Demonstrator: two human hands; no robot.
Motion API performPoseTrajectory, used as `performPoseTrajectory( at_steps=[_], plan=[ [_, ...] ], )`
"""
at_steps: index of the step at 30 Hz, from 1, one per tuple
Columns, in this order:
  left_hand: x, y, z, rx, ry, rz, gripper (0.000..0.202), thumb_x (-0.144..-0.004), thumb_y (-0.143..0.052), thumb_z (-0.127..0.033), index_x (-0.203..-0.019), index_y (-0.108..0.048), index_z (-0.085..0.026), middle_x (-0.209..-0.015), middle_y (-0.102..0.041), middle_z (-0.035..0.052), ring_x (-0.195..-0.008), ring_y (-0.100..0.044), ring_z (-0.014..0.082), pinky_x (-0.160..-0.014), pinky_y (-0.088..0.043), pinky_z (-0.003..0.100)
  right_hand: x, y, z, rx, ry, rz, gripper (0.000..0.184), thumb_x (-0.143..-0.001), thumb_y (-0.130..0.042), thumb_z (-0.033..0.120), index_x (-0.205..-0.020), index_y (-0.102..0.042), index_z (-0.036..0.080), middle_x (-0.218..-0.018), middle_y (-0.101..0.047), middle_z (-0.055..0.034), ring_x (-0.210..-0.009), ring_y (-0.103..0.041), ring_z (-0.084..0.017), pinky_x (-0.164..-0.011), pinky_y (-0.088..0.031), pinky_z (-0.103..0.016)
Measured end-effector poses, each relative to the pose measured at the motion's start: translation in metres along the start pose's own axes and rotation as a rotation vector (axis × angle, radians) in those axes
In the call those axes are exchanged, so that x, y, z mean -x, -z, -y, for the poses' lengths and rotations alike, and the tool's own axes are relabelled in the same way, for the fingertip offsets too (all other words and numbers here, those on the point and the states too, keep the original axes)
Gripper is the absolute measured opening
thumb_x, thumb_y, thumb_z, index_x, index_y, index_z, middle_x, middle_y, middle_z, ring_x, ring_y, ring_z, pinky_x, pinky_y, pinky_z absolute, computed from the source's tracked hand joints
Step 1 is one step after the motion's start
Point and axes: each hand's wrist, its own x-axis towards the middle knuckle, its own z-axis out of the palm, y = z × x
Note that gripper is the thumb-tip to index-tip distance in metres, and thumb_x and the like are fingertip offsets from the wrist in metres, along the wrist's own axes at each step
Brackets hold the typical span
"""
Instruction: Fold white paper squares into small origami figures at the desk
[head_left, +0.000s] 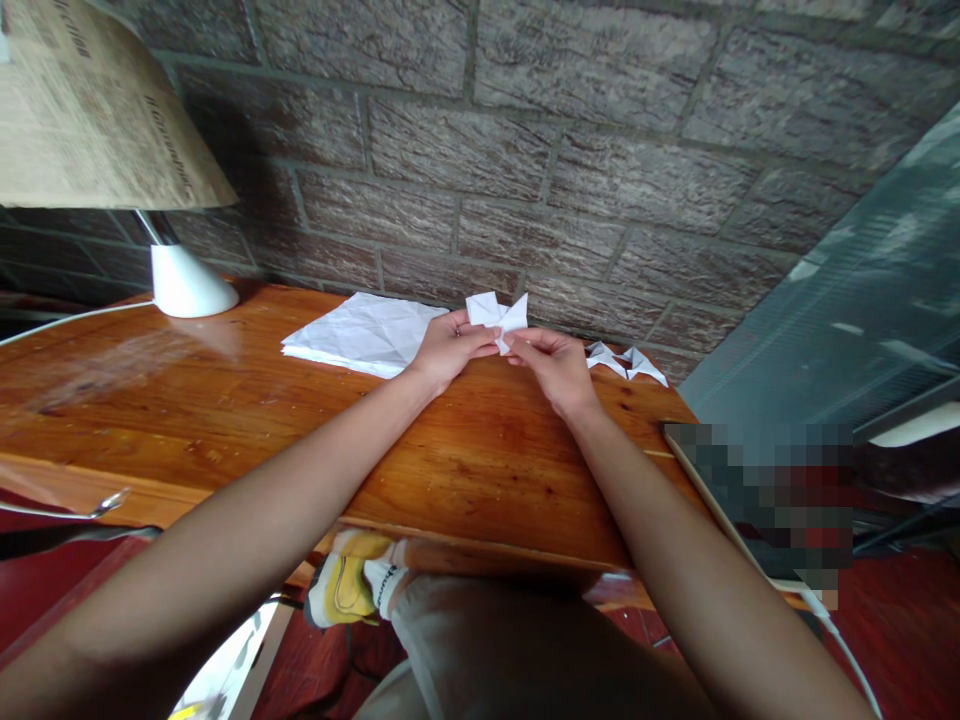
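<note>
Between my two hands is a small piece of folded white paper [513, 316], with pointed flaps standing up at its top. My left hand [448, 350] pinches its left side, the thumb lying across the front. On the lower right part, my right hand [553, 365] grips with thumb and fingertips. The paper is held above the wooden table [480, 450], near the wall. Left of my left hand lies a stack of creased white paper sheets [360, 330]. Just beyond my right hand rests a folded white paper shape [628, 362] with pointed peaks.
A lamp [191, 280] with a paper shade stands at the back left, its white cord running left. A dark flat device [720, 500], partly pixelated, is at the table's right edge with a white cable [836, 635]. The brick wall [510, 170] borders the table's back.
</note>
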Motion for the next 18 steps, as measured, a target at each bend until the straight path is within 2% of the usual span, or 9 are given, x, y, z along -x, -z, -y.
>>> performPoseTrajectory(
  at_steps=[12,18],
  plan=[
    [0.0012,-0.0031,-0.0009,0.025,0.026,-0.021,0.025,-0.061,-0.088,-0.019,-0.080,-0.071,-0.014,-0.078,-0.073,0.0007,-0.073,-0.066,0.0107,-0.087,-0.056,0.031,-0.0041,0.0017,-0.0036,0.058,0.001,0.003,0.035,-0.061,-0.088,0.046,-0.080,-0.077,0.018,-0.082,-0.077,-0.0028,-0.070,-0.069,-0.015,-0.076,-0.060,-0.032],
    [0.0019,-0.0052,-0.0006,0.065,0.061,-0.039,0.019,-0.064,-0.086,-0.017,-0.076,-0.071,-0.013,-0.079,-0.072,0.0012,-0.076,-0.066,0.0108,-0.088,-0.054,0.031,-0.0029,-0.0005,-0.0023,0.093,0.014,-0.022,0.029,-0.064,-0.086,0.040,-0.079,-0.075,0.017,-0.080,-0.076,-0.0029,-0.068,-0.069,-0.015,-0.073,-0.059,-0.030]
  ],
)
